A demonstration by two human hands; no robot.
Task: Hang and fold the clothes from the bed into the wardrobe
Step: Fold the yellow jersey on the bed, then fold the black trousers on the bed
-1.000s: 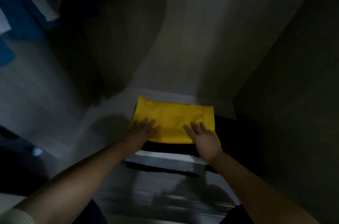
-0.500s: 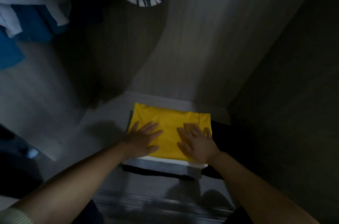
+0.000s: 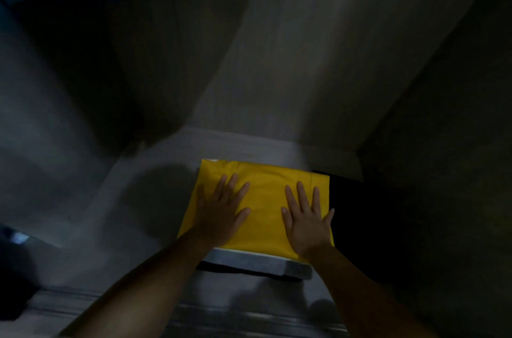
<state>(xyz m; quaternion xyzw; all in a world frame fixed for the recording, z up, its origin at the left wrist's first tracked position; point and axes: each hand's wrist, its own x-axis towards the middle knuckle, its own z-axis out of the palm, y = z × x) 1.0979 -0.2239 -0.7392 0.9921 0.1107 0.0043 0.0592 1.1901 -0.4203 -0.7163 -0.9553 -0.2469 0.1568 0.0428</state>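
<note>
Wardrobe: we are looking down into a dim wardrobe, its pale floor [image 3: 155, 227] lit from our side and its back wall [image 3: 291, 60] in shadow.
Task's thing: a folded yellow garment [image 3: 266, 199] lies on top of a small stack, over a white folded piece [image 3: 257, 258] and a dark one beneath it; a black garment [image 3: 360, 213] sits just beside the stack on the right.
Left hand [image 3: 219, 215]: flat on the yellow garment's left half, fingers spread.
Right hand [image 3: 307, 221]: flat on its right half, fingers spread, the little finger reaching its right edge.
Step in hand: we judge this to be smoothing and settling the fold onto the stack.
Doing it well: we should press evenly with both palms, sweep outward toward the edges so creases leave, and line up the near edge with the white piece below.
Risk: pushing forward could slide the top layer off square.
</note>
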